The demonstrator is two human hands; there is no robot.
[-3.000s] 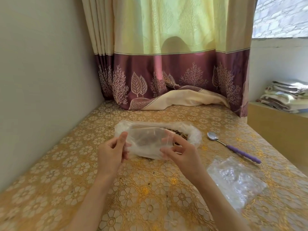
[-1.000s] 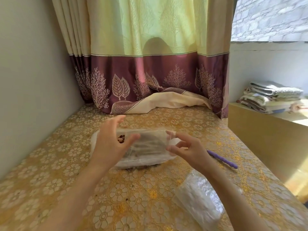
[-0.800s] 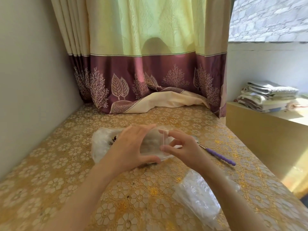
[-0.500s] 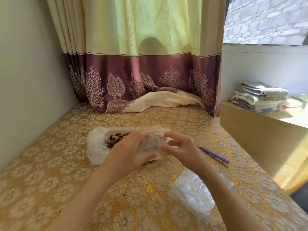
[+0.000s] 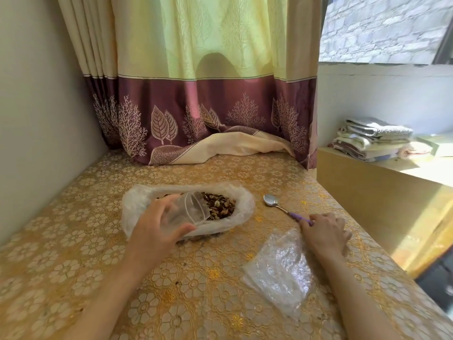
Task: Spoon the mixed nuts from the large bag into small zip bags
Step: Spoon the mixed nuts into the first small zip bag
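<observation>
Overhead, from the head camera, the large bag (image 5: 187, 212) lies open on the gold flower-patterned tablecloth (image 5: 73, 253), its rim rolled back around a heap of mixed nuts (image 5: 219, 207). The left hand (image 5: 159, 225) holds a small zip bag (image 5: 187, 211) over the near left part of that opening, thumb below and fingers above, pinching the clear plastic so its mouth faces the nuts. The small bag looks empty, though the plastic is too hazy to be sure.

Well to the right, the right hand (image 5: 326, 233) rests palm down on the cloth with its fingertips on the end of the purple handle of a spoon (image 5: 282, 208). Whether the fingers have closed around the handle cannot be told; the spoon lies flat, its metal bowl pointing away toward the curtain (image 5: 201, 94). The two hands are wide apart.

Just beside the right wrist, nearer the camera, lies a crinkled stack of spare zip bags (image 5: 282, 271). Beyond the table's right edge, folded towels (image 5: 372, 138) sit on a pale wooden ledge (image 5: 367, 182) under the window.
</observation>
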